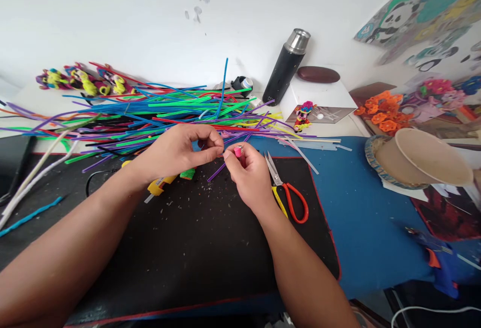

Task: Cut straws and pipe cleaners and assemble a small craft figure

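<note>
Over the black mat (210, 248) my two hands meet at the fingertips. My left hand (188, 150) is pinched at thumb and forefinger; whatever lies between them is too small to make out. My right hand (250, 173) is closed around a small pink piece (238, 151), which shows between thumb and fingers. Scissors (289, 190) with red and yellow handles lie beside my right hand, blades apart. Under my left wrist are a yellow tool (160, 185) and a small green piece (187, 174). Behind the hands spreads a pile of coloured pipe cleaners (150, 112).
A black thermos (284, 70) leans at the back near a white box (319, 98) and a small figure (303, 115). More figures (88, 80) lie back left. Orange flowers (387, 110), a bowl (428, 160) and a blue glue gun (438, 258) are at right.
</note>
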### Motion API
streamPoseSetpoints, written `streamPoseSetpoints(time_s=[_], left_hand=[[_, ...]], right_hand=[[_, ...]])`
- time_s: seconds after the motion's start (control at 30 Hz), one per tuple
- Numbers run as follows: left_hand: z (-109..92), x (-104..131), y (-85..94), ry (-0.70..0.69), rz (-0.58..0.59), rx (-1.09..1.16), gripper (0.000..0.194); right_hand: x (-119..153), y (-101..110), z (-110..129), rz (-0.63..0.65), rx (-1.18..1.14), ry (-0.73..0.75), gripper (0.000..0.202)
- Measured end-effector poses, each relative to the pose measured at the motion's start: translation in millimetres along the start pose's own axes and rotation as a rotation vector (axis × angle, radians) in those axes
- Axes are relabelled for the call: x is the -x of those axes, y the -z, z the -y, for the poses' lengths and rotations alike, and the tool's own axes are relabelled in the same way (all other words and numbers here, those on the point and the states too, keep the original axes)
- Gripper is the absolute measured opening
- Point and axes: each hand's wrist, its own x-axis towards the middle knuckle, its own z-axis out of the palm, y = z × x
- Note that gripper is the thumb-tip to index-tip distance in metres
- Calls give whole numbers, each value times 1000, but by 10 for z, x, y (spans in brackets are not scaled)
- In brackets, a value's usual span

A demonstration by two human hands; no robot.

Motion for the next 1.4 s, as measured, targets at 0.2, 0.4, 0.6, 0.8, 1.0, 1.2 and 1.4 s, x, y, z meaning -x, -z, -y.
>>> streamPoseSetpoints(time_s=[0.2, 0.4, 0.6, 0.8, 1.0, 1.2, 1.4], left_hand=[[-23, 3, 14, 5, 1, 45, 19], [6, 18, 57, 22, -52, 136, 19], [35, 16, 87, 6, -41, 177, 20], [88, 4, 97, 21, -24, 189, 28], [137, 8, 111, 44, -25, 159, 30], [104, 12, 128, 44, -10, 161, 29], [94, 9, 127, 38, 0, 198, 31]], right_hand=[[-2, -4, 1, 8, -22, -10, 28], [-13, -3, -31, 8, -78, -14, 32], [-16, 3, -106, 40, -59, 0, 41], [14, 5, -51, 123, -62, 6, 39], [17, 2, -40, 147, -34, 2, 41], [26, 3, -38, 202, -64, -4, 53], [31, 2, -103, 257, -71, 21, 61]])
